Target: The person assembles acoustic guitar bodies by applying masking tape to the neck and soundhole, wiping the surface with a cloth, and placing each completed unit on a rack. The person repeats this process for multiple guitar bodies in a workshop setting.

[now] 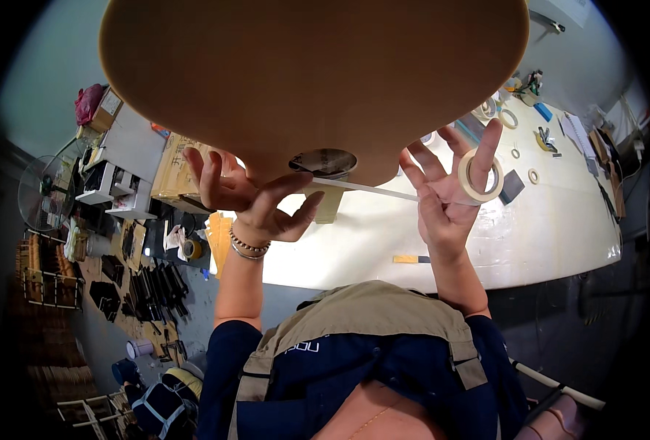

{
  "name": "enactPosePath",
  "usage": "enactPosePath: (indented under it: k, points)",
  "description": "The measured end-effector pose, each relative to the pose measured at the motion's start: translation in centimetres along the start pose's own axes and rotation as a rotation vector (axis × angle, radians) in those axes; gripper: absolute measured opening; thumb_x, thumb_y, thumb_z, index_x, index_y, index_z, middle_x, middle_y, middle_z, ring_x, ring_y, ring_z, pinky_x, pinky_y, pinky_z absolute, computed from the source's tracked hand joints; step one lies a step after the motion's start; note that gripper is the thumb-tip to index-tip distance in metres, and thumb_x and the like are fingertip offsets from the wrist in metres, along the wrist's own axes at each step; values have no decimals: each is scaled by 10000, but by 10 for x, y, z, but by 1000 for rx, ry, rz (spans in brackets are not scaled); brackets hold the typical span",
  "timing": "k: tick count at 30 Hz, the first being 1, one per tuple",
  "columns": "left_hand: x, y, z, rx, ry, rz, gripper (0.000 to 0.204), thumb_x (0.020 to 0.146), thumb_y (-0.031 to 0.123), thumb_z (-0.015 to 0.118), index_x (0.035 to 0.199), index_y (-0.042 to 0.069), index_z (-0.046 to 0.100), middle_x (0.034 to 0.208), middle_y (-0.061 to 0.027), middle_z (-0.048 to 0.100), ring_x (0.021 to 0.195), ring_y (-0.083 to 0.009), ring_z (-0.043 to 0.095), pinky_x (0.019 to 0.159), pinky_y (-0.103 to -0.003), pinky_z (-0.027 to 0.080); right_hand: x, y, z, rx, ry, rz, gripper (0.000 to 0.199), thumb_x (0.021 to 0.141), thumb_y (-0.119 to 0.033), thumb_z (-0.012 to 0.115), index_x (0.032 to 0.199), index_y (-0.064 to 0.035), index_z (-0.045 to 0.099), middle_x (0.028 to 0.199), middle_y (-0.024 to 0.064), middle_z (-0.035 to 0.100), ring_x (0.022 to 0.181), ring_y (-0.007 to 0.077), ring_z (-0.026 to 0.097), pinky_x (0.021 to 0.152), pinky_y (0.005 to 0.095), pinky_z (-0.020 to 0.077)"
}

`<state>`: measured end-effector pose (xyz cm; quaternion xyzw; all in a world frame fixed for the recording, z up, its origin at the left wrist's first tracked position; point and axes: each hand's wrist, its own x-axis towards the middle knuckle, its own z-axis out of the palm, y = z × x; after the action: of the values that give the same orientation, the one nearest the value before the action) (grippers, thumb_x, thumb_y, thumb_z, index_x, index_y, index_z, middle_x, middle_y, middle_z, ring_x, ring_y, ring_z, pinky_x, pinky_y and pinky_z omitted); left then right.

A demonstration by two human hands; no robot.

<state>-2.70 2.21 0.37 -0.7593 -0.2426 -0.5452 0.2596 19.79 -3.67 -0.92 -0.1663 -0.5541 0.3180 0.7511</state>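
Left hand (255, 202) raised, fingers spread & curled, thumb and fingertips pinching free end of tape strip (365, 189) against rim of big tan wooden body (314, 73). Right hand (446, 191) raised opposite, fingers apart; masking tape roll (480, 176) hooked over forefinger, resting on palm side. Strip stretched taut btwn both hands, just under body's lower edge. Round sound hole (323, 161) just right of left thumb. Beyond right hand, pale surface (545, 235) w/ more tape rolls (507, 117) well apart. Small yellow-black bit (411, 259) on surface below right wrist. Past left hand: boxes (171, 172), fan (45, 192) further out.
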Motion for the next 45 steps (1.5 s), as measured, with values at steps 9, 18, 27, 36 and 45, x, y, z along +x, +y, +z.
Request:
enactPosePath:
  k: [9, 18, 27, 36, 45]
  points:
    - [4, -13, -4, 15, -29, 128, 252, 616, 292, 778, 837, 396, 715, 1335, -97, 271, 1352, -368, 171, 1122, -595, 84, 2, 0, 0, -29, -27, 28, 940, 743, 181, 303, 1469, -223, -137, 1393, 207, 282, 1205, 352, 494, 1004, 489, 424]
    - [4, -14, 1, 11, -33, 157, 267, 646, 303, 776, 872, 423, 701, 1322, -71, 309, 1346, -354, 190, 1125, -577, 116, 3, -2, -1, -42, 5, 19, 950, 718, 209, 258, 1463, -206, -160, 1378, 223, 289, 1196, 363, 503, 1008, 480, 432]
    - [-6, -10, 2, -86, -124, 312, 226, 764, 157, 723, 969, 204, 640, 1068, 32, 567, 1132, -194, 465, 953, -505, 409, 6, -3, -5, -91, -5, 24, 946, 733, 211, 276, 1456, -194, -181, 1361, 218, 307, 1184, 361, 514, 985, 455, 458]
    - [8, 16, -4, -32, -257, 125, 268, 743, 44, 660, 969, 180, 702, 831, 82, 683, 1033, -144, 514, 916, -493, 384, 19, -18, -10, -304, -30, -76, 860, 832, 82, 477, 1469, -154, -50, 1330, 208, 342, 1139, 328, 535, 914, 431, 505]
    - [13, 24, -4, -19, -273, 136, 238, 680, 98, 708, 905, 167, 743, 816, 66, 645, 1001, -151, 501, 886, -484, 388, 24, -28, -16, -632, -12, -87, 822, 801, 60, 545, 1450, -82, 60, 1343, 181, 380, 1155, 278, 507, 904, 373, 509]
